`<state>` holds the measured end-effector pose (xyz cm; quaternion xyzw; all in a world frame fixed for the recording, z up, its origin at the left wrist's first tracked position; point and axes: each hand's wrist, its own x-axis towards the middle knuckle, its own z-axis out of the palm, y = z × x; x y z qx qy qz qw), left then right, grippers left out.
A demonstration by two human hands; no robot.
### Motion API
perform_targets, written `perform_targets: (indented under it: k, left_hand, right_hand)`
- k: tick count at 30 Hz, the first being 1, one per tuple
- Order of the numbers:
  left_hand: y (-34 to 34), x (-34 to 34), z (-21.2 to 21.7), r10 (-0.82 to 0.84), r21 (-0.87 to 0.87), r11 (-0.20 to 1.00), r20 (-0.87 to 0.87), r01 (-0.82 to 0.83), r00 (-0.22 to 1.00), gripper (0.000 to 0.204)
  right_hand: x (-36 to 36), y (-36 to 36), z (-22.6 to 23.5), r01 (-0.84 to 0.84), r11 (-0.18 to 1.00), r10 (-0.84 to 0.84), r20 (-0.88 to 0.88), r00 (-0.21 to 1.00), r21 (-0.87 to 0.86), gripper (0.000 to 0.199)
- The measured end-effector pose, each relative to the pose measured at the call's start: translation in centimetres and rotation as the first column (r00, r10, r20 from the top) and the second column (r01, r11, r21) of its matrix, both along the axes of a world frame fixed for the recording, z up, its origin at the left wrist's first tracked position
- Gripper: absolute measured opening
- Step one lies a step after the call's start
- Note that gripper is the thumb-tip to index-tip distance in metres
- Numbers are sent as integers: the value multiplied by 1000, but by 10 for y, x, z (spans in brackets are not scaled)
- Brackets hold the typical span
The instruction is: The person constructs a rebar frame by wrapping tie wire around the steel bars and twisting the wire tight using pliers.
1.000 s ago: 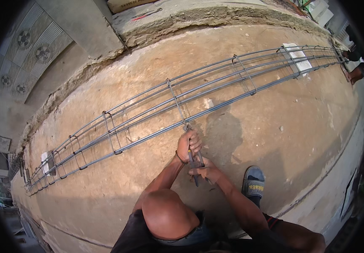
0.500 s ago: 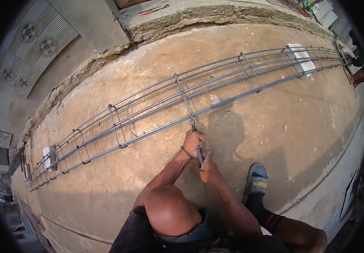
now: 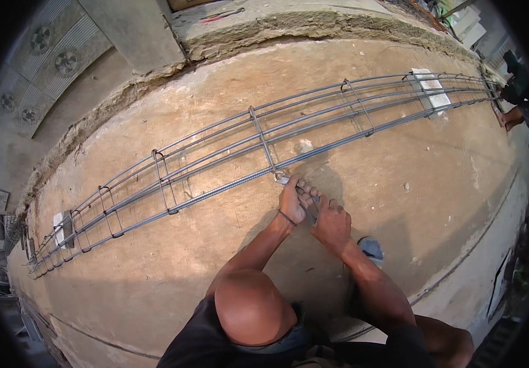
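**Hands at the near bar of the cage**

Here, both hands closed round one slim metal tool [image 3: 299, 195], tip just at the joint where an upright stirrup [image 3: 263, 142] meets the near rebar of the long rebar cage [image 3: 215, 161]. Left hand [image 3: 294, 200] nearer the joint, fist-tight; right hand [image 3: 333, 223] just behind, clamped on the handle end. Cage axis running from near left to far right across the concrete slab [image 3: 399, 184], lying just beyond the knuckles. Open slab near and right; shoe [image 3: 371, 249] close behind the right wrist. Rough slab edge well beyond the cage.
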<state>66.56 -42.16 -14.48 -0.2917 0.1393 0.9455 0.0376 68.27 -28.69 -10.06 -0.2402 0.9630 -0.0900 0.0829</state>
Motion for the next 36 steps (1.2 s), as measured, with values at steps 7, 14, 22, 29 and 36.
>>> perform_targets:
  k: [7,14,22,29,36]
  left_hand:
    - [-17,12,-18,-110,153,979,-155,134,982,39]
    - [-12,15,-12,-26,-413,907,154,88,988,28]
    - [-19,19,5,-184,-332,901,293,281,938,29]
    - [-48,32,-2,-371,72,925,-34,373,928,39]
    - [-26,25,19,-187,-355,879,358,319,915,27]
  right_hand:
    - [-22,12,14,461,812,243,925,292,-359,51]
    - [47,-21,-80,275,888,-118,397,910,-368,38]
    - [71,-29,-31,332,883,-275,206,939,-333,45]
    - [42,-19,-31,843,475,351,933,82,-253,39]
    - [67,-47,-28,395,909,-340,308,889,-136,50]
